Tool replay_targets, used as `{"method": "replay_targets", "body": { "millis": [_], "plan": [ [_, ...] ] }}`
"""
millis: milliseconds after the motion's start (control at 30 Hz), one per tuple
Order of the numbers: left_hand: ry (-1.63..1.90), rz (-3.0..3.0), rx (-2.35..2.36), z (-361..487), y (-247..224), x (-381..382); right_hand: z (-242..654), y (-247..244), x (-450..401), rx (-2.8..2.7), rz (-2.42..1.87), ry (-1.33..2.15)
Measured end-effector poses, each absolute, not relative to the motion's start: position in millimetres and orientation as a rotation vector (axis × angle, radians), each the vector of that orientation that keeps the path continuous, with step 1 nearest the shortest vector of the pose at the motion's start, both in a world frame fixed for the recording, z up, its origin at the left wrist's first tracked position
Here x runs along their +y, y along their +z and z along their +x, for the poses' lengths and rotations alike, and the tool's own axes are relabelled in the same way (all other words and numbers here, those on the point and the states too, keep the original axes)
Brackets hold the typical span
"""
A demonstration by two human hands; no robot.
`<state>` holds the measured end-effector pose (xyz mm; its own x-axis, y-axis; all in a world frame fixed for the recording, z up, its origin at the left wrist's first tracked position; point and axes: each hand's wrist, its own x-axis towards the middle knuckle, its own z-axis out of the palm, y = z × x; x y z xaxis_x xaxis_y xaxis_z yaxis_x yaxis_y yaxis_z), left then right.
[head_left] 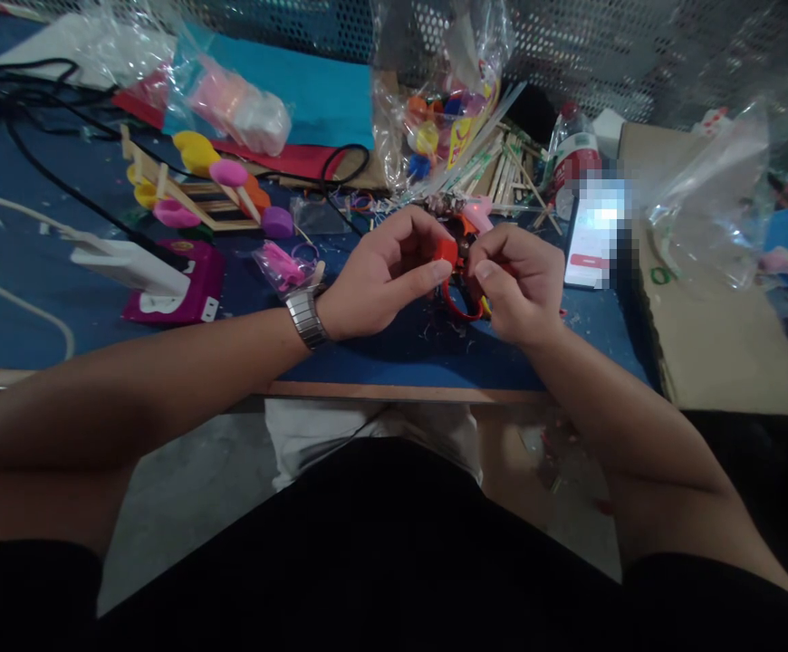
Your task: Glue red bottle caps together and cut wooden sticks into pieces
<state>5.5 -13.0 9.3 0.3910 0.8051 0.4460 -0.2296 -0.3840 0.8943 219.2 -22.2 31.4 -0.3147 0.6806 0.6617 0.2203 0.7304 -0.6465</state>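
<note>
My left hand (380, 276), with a metal-banded watch on its wrist, pinches a small red cap-like piece (446, 251) between thumb and fingers. Close beside it, my right hand (520, 281) is closed, thumb against curled fingers. Whatever those fingers hold is too small or hidden to make out. Below and between the hands lies a pair of scissors with red handles (463, 308), partly covered. Just beyond them a pink tool, perhaps a glue gun (479, 215), rests on the blue tabletop (380, 362).
To the left stand a stick frame with coloured lumps (217, 213) and a purple power strip (190, 294) with a white plug. Wooden sticks (506, 172), a bottle (571, 149) and plastic bags lie behind. A lit phone (588, 240) and cardboard (706, 344) are at right.
</note>
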Motion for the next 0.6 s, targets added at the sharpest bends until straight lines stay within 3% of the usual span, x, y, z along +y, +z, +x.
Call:
{"method": "replay_targets", "body": {
  "millis": [600],
  "plan": [
    [1.149,1.417,0.414,3.9,6.5,-8.7,219.7,26.6,-19.4,-1.853,-0.798,0.494]
  ]
}}
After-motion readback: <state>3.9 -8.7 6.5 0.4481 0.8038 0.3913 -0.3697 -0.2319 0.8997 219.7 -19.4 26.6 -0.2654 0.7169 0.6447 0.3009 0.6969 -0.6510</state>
